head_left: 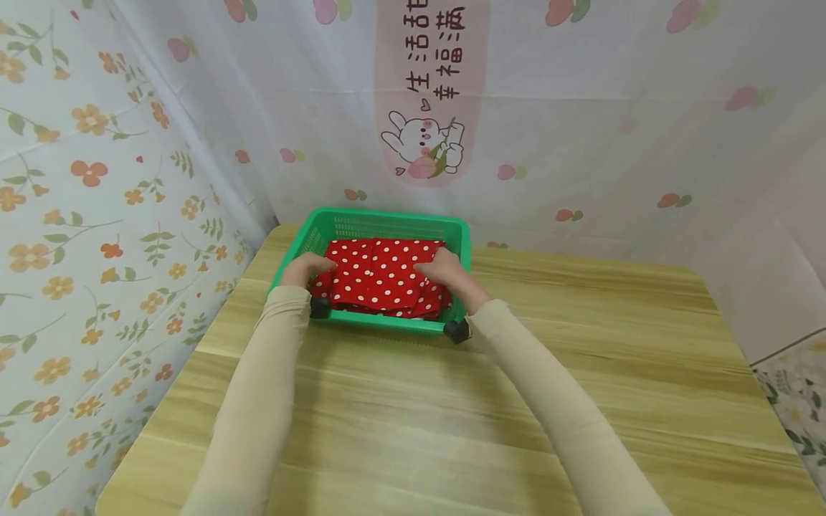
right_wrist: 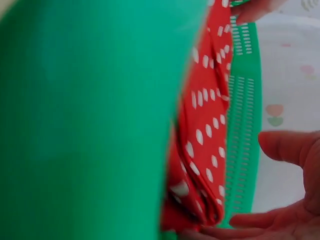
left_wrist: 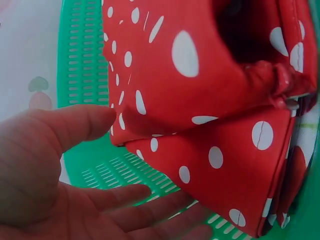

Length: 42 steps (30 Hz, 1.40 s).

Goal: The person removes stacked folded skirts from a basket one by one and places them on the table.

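A folded red cloth with white polka dots lies inside a green plastic basket. My left hand reaches over the basket's left side, beside the cloth. In the left wrist view its thumb is extended at the cloth's edge and its fingers stretch out low along the slotted basket wall. At the right end, my right hand is inside the rim, thumb pointing toward the cloth. The right wrist view shows its thumb spread from the fingers, whose tips reach the folded end of the cloth.
The basket stands on a wood-grain table, near its back left edge. Behind hangs a white curtain printed with tulips and a rabbit. A flowered curtain runs along the left. A black wrist device overlaps the basket's front rim.
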Available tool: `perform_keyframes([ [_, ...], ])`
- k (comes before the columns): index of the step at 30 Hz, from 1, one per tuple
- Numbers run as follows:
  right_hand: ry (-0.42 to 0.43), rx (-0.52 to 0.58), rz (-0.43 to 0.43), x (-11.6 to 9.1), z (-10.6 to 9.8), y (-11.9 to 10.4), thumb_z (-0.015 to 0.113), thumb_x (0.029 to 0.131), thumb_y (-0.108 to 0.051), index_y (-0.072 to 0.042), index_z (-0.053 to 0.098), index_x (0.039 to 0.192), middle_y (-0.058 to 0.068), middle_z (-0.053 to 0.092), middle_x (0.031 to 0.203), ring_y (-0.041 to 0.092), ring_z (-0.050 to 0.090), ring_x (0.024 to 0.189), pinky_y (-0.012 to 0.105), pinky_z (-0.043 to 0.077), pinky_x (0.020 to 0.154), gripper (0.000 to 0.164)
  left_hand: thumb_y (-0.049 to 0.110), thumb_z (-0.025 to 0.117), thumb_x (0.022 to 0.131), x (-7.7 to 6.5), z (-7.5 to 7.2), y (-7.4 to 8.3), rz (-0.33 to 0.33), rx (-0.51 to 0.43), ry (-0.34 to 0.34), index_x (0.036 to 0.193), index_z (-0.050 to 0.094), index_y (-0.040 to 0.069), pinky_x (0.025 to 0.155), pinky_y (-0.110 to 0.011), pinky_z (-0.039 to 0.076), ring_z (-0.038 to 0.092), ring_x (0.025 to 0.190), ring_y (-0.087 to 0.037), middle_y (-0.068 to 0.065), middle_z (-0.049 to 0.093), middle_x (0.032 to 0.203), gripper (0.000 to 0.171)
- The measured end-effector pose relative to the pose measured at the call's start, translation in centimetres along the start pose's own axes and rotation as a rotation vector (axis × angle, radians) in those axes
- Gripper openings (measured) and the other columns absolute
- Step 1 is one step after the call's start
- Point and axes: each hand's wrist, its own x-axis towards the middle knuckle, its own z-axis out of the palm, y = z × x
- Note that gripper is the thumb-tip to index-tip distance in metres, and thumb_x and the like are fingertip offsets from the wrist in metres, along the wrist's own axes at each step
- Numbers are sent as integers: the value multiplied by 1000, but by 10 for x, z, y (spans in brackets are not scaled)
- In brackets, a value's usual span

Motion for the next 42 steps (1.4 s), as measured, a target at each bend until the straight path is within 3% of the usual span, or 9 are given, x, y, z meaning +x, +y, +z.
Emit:
perform_keyframes([
  [2,-7,31,32,3,2,0,64,86,-22,3,42,123,15,52,114,27,54,102,38,50,87,50,48,58,86,16,-2,-5,-21,-20,-15,139,27,-5,82,-47,50,45,110,-39,-24,40,130,81],
  [5,-10,54,66,7,2,-1,64,85,-21,2,42,122,15,51,115,27,52,104,38,48,89,49,47,65,82,11,-5,-3,-43,-21,-26,137,27,-6,79,-45,51,48,104,-39,-25,42,125,85],
  [12,-38,84,150,14,1,-4,63,86,-22,3,43,123,15,50,118,27,50,109,38,46,92,49,40,66,83,-53,-3,24,-91,-22,-114,140,23,-4,87,-47,48,44,114,-43,-27,37,132,85],
  [17,-83,97,179,19,1,-5,63,86,-22,2,42,126,14,48,122,27,48,114,39,45,95,51,50,70,76,-33,-4,22,-45,74,-166,138,23,-6,81,-42,51,45,109,-40,-26,39,127,96],
  [20,-92,104,206,21,1,-6,63,86,-22,1,42,128,14,47,125,28,47,116,41,44,96,53,48,67,79,-50,0,30,-93,62,-147,139,19,-7,86,-41,49,41,114,-39,-26,37,130,94],
  [24,-110,143,231,21,0,-7,63,86,-20,0,40,131,14,46,127,29,46,119,44,44,97,54,37,60,87,-97,6,43,-134,6,-105,140,18,-5,97,-40,43,34,124,-36,-24,33,137,80],
  [31,-109,257,294,23,-3,-5,65,85,-16,-1,38,132,15,45,130,31,46,121,46,43,96,57,45,74,74,-37,3,24,-144,4,-105,138,24,-1,80,-37,51,43,112,-31,-19,41,126,93],
  [34,-84,278,307,26,-2,-4,64,86,-14,0,38,132,15,44,130,31,45,121,45,43,97,55,42,73,76,-46,1,25,-130,-80,-167,134,29,-3,85,-37,50,50,111,-30,-19,47,124,85],
  [42,-10,290,302,33,3,-4,60,88,-7,4,42,127,16,49,127,31,51,116,43,45,95,45,27,55,91,-158,12,58,-105,-161,-128,131,27,-7,78,-26,51,55,94,-22,-16,49,111,60],
])
